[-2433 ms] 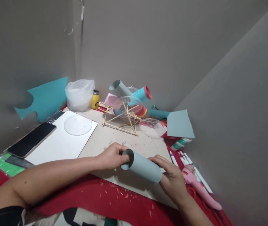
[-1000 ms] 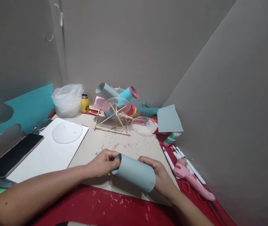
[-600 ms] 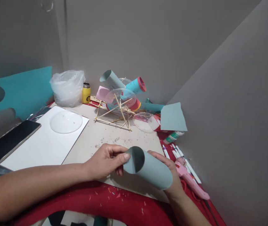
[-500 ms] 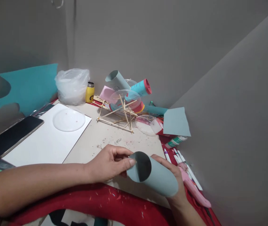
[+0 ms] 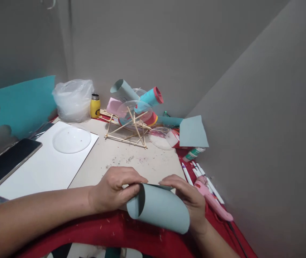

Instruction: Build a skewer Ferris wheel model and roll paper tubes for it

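Note:
A sheet of pale blue-grey paper (image 5: pixel 163 209), rolled into a tube, is held low over the front edge of the board, its open end facing left. My left hand (image 5: pixel 120 184) pinches the paper's edge at that open end, thumb in front. On the tube's far right side, my right hand (image 5: pixel 192 200) grips the paper, with fingers along the upper edge; part of this hand is hidden behind the roll. An edge flap of the paper shows along the top between both hands.
Behind stands a stick frame (image 5: pixel 126 139) with paper tubes and plastic lids about it. To the right lie a pink glue gun (image 5: pixel 214 200), white markers (image 5: pixel 186 173) and a paper piece (image 5: pixel 194 132). At left are a phone (image 5: pixel 10 163), a plastic lid (image 5: pixel 71 139) and a yellow bottle (image 5: pixel 95 106).
The tube has turned so that its side faces me more and its opening looks narrower. Both hands have shifted left with it, and the camera view has moved slightly right.

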The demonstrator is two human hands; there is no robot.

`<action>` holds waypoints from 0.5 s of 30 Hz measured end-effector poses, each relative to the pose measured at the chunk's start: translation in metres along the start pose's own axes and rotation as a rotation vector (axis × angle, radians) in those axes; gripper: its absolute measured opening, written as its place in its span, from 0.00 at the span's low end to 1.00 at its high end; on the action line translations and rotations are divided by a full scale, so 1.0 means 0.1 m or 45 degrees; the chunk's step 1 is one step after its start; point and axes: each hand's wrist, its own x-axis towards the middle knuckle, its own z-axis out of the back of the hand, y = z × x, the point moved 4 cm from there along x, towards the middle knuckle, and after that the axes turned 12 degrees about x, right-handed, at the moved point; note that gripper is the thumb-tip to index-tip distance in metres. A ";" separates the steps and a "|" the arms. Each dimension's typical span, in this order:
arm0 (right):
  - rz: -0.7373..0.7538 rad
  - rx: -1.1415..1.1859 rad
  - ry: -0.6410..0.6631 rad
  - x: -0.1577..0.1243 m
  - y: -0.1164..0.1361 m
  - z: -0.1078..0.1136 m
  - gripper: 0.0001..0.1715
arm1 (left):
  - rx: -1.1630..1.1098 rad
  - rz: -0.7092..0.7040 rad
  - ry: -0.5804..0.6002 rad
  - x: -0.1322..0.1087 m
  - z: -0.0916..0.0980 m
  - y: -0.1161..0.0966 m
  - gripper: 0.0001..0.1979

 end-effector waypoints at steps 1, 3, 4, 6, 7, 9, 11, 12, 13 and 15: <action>0.011 0.016 0.005 0.01 0.00 0.00 0.09 | 0.040 -0.096 -0.028 -0.01 0.02 -0.03 0.11; 0.046 0.056 0.019 0.05 0.02 -0.01 0.11 | 0.102 -0.249 -0.041 -0.01 0.06 -0.08 0.14; 0.065 0.079 0.024 0.06 0.04 -0.01 0.11 | 0.131 -0.309 -0.027 -0.02 0.06 -0.10 0.15; 0.106 0.113 0.022 0.09 0.08 0.01 0.11 | 0.195 -0.406 0.013 -0.02 0.07 -0.14 0.15; 0.123 0.124 0.032 0.11 0.10 0.01 0.10 | 0.226 -0.440 0.023 -0.02 0.06 -0.15 0.15; 0.166 0.127 0.071 0.13 0.15 0.01 0.09 | 0.261 -0.472 0.009 -0.02 0.06 -0.16 0.15; 0.215 0.100 0.113 0.15 0.18 0.01 0.09 | 0.255 -0.467 0.002 -0.01 0.05 -0.16 0.14; 0.237 0.078 0.126 0.16 0.20 0.01 0.10 | 0.245 -0.451 0.019 -0.01 0.04 -0.15 0.14; 0.259 0.054 0.133 0.17 0.20 0.01 0.10 | 0.237 -0.428 0.049 0.00 0.03 -0.14 0.12; 0.308 0.023 0.145 0.18 0.20 -0.01 0.12 | 0.224 -0.386 0.112 0.00 -0.01 -0.12 0.10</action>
